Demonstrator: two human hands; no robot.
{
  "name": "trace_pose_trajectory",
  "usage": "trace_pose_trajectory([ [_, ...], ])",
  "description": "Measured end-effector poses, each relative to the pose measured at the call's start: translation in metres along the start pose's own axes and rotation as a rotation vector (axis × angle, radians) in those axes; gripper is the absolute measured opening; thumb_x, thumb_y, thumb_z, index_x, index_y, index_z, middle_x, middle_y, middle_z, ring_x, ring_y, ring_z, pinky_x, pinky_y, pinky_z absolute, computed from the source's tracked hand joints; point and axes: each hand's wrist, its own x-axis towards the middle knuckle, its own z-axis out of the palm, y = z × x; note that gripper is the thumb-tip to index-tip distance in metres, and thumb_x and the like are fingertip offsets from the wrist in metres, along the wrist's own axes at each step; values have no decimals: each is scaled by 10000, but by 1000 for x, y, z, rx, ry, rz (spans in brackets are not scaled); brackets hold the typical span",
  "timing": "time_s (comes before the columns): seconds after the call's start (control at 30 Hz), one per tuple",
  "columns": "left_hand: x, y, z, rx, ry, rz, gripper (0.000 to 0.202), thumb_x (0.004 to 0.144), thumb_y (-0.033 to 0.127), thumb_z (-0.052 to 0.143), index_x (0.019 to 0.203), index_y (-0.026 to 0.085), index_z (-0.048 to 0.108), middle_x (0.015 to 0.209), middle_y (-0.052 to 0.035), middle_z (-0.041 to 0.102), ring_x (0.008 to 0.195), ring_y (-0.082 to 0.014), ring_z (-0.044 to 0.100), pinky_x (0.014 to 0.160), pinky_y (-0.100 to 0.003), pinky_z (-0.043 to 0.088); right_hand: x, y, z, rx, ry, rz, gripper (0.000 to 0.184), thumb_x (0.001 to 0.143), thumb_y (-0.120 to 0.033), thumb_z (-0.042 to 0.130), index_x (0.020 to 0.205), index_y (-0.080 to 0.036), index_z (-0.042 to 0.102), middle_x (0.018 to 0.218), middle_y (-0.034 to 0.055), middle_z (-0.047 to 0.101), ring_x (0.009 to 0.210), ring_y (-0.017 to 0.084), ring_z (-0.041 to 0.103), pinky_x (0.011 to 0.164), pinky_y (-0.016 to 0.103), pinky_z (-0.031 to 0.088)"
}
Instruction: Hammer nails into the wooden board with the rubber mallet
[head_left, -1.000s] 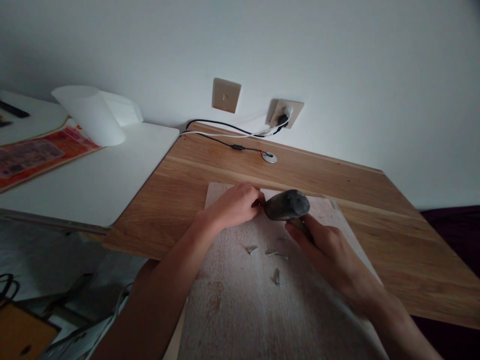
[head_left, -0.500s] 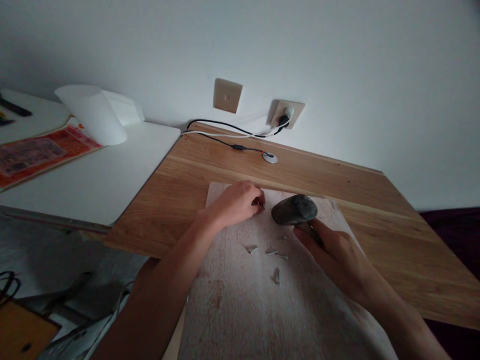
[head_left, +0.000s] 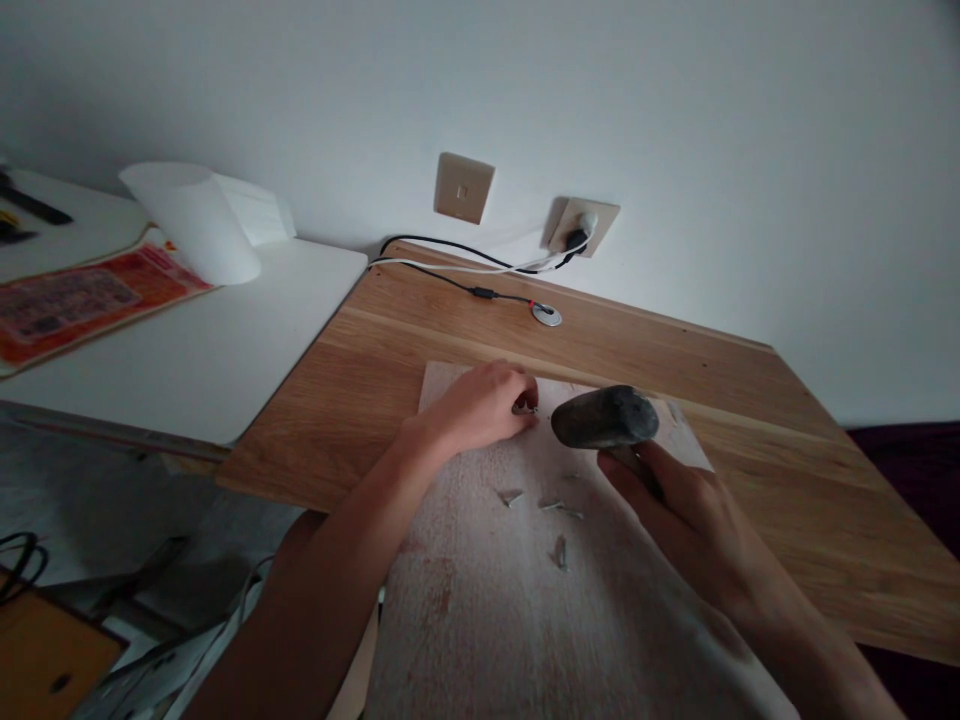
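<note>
Hammer, handle wrapped by right hand, head beyond its fingers, left hand, fingers curled, hold unclear, nails nearby on board

**Finish check: mostly matt, wood and bare metal**

Mallet: dark head, matt, scuffed, rubber-looking; handle mostly hidden, can't call it. Board: wood-look, whitish, patchy and worn, reddish-brown showing through, no gloss. Fasteners: silvery metal, slight shine. Desk: wood grain, smooth, low sheen. Grommet: silvery rim, metal or metal-look. Side table: white, smooth, satin. Roll: white, matt, paper or foam. Packet: printed, film or paper unclear. Cables: smooth plastic-looking jackets. Wall: matt, smooth paint look.
</note>
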Motion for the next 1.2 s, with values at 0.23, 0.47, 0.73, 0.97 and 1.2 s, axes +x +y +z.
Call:
trace_pose_trajectory([
  [0.23,1,-1,0,26,5,36,59,901,118,744,895,158,785,947,-92,766,942,-243,714,889,-378,550,2,16,5,-15,-64,0,347,1056,-549,475,918,-257,602,606,-7,631,540,196,617,529,295,398],
  [0.47,2,-2,2,27,-19,69,144,923,79,681,939,165,795,948,-89,769,968,-245,709,889,-373,538,8,-8,-3,46,-7,-50,326,1058,-527,494,922,-248,593,645,-3,660,538,171,605,527,277,417],
  [0.73,-1,1,-2,5,3,29,113,891,82,702,936,158,772,979,-86,760,961,-237,706,897,-365,549,13,-9,3,43,-38,-71,327,1039,-522,504,849,-263,566,587,-10,612,504,175,566,516,291,391],
  [0.97,0,-1,-1,65,8,65,96,908,97,705,903,169,767,981,-95,757,993,-253,712,917,-388,558,3,7,2,-14,-36,14,354,1039,-558,499,885,-262,619,604,-2,647,530,192,606,521,300,400],
  [1.2,1,-2,-1,101,-12,103,166,918,59,655,938,165,782,967,-93,770,1001,-251,704,910,-378,543,8,-5,-10,-65,59,-23,352,1037,-563,508,867,-268,596,569,-14,589,507,193,594,516,306,379],
])
